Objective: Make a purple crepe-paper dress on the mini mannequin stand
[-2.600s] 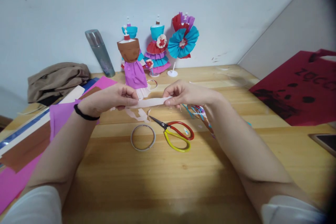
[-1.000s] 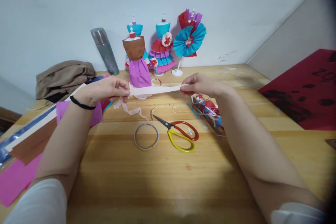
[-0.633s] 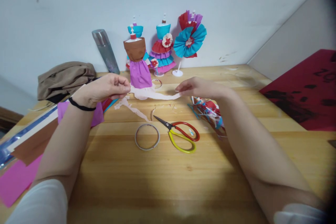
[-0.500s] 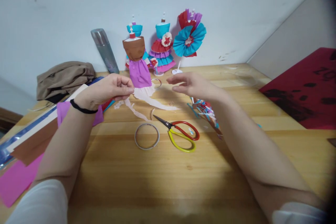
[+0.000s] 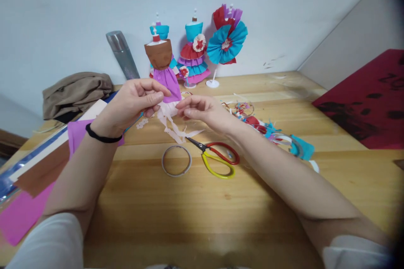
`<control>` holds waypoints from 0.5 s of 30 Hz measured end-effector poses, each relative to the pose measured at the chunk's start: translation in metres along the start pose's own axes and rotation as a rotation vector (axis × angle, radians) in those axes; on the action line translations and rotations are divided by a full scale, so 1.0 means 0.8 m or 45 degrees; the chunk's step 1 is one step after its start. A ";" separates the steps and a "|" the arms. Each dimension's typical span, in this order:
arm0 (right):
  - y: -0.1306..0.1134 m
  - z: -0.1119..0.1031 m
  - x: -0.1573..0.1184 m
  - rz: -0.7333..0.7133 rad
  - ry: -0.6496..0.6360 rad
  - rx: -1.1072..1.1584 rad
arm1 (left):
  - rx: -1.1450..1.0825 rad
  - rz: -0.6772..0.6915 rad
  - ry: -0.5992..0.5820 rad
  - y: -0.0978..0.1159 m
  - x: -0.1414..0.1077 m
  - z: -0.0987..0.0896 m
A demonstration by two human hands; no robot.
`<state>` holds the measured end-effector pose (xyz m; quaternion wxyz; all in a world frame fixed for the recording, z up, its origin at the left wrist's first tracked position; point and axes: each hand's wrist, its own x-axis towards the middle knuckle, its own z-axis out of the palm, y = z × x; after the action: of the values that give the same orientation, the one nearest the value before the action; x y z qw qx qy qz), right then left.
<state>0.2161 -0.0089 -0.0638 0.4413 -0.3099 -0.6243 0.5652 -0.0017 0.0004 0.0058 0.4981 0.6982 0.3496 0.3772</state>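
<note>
My left hand (image 5: 142, 98) is closed in a pinch in front of the dress form with a brown top and purple skirt (image 5: 167, 84). What it pinches is too small to make out. Just to its right, my right hand (image 5: 202, 111) has thumb and fingertips drawn together; anything between them is hidden. Below the hands, pale crepe paper strips (image 5: 175, 132) trail across the table near the skirt's whitish hem; whether a hand holds one I cannot tell. Scissors with red and yellow handles (image 5: 205, 148) lie nearer to me, beside a roll of tape (image 5: 176, 161).
Two decorated dress forms stand behind, one with tiered ruffles (image 5: 193, 56) and one with a blue paper rosette (image 5: 226, 44). A flask (image 5: 121, 52) leans on the wall. Coloured paper sheets (image 5: 47, 166) lie left, a brown cloth (image 5: 77, 92) behind them. Paper scraps (image 5: 268, 130) lie right.
My right hand has moved left and down toward my left hand, and its spread fingers have drawn together. The pale strips have shifted. The paper scraps beyond the right arm show more.
</note>
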 end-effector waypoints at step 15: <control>0.021 0.013 -0.002 0.157 -0.381 0.116 | 0.148 0.380 -0.097 -0.009 -0.007 -0.003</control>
<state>0.2055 -0.0118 -0.0802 0.3217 -0.2395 -0.6365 0.6588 -0.0074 -0.0013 -0.0016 0.4083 0.7838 0.2441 0.3992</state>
